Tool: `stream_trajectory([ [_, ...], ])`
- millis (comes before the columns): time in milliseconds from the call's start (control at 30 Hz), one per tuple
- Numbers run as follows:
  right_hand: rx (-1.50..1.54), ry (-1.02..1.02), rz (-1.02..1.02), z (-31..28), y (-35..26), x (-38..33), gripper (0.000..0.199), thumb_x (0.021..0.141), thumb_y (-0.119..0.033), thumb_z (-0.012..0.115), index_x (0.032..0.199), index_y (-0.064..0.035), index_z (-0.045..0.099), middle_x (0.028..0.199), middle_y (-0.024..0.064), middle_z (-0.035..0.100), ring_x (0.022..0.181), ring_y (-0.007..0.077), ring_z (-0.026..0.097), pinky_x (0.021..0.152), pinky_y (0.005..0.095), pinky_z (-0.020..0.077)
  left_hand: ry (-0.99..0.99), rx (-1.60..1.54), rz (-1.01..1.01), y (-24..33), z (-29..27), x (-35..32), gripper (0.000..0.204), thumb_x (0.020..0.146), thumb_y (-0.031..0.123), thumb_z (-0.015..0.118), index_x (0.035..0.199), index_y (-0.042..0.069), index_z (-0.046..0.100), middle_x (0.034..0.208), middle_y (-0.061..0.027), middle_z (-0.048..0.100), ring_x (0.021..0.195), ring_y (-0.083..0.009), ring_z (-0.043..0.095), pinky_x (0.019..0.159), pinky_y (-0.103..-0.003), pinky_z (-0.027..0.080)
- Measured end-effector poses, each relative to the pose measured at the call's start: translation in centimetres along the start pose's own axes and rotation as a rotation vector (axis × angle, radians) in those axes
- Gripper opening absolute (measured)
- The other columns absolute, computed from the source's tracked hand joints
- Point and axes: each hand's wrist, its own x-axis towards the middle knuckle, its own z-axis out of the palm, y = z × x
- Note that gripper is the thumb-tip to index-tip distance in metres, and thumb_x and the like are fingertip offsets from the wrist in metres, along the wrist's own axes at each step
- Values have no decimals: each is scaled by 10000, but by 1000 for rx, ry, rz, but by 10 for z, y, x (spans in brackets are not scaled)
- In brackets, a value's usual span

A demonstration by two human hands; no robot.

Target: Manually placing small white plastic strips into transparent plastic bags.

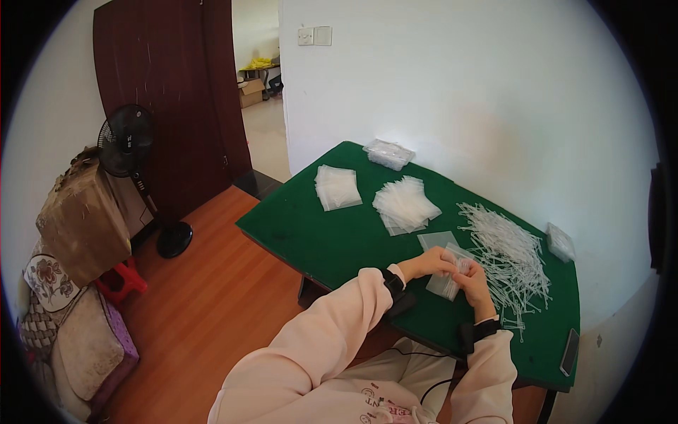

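Over the front part of the green-topped table, my left hand and my right hand meet at a small clear plastic bag. Both have closed fingers, pinching its upper part from either side. Something whitish shows between the fingertips, too small to make out. Under and behind my left fingers lies another flat clear bag. Just right of my hands spreads a large loose heap of thin clear plastic sticks with looped ends. Farther back lies a fanned pile of clear bags.
A second stack of flat bags lies to the left. Filled clear packs sit at the back edge, another pack by the wall. A phone rests at the right corner. A black fan and cardboard box stand left.
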Motion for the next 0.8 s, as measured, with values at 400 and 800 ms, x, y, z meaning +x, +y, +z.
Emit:
stream_trajectory([
  [400,135,82,57,7,-4,-11,203,751,-39,641,920,-46,529,766,14,589,609,84,565,504,195,456,-3,12,-146,3,6,-10,158,764,181,594,674,51,595,549,5,508,478,-61,459,433,-194,326],
  [800,-35,-21,31,3,-1,-8,117,784,-58,613,867,-49,531,721,10,569,534,75,518,468,198,440,75,7,-56,-6,-3,-5,211,696,124,654,859,9,586,622,-35,566,492,-110,529,442,-224,412],
])
